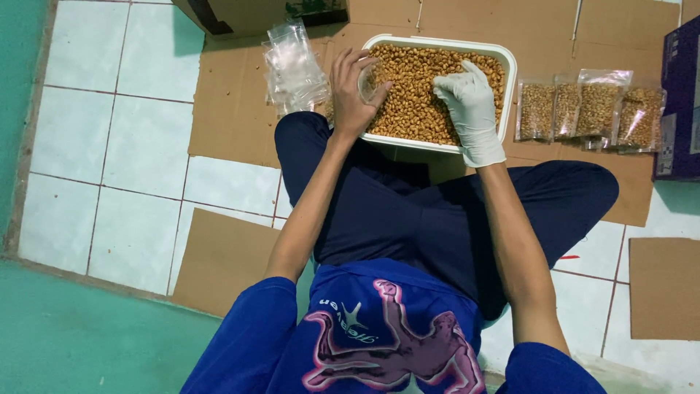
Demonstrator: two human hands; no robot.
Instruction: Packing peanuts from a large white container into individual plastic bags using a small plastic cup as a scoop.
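A white rectangular tub [510, 69] full of brown nuts [415, 95] stands on cardboard in front of my crossed legs. My bare left hand [354, 91] holds a small clear plastic bag [370, 79] open at the tub's left edge. My right hand [470, 102], in a white glove, rests on the nuts in the tub with its fingers bent into them.
A stack of empty clear bags [294, 66] lies left of the tub. Several filled bags of nuts [587, 109] lie in a row to its right. A dark purple box [682, 102] stands at the right edge, a cardboard box [248, 14] at the top. Cardboard sheets [230, 117] cover the tiled floor.
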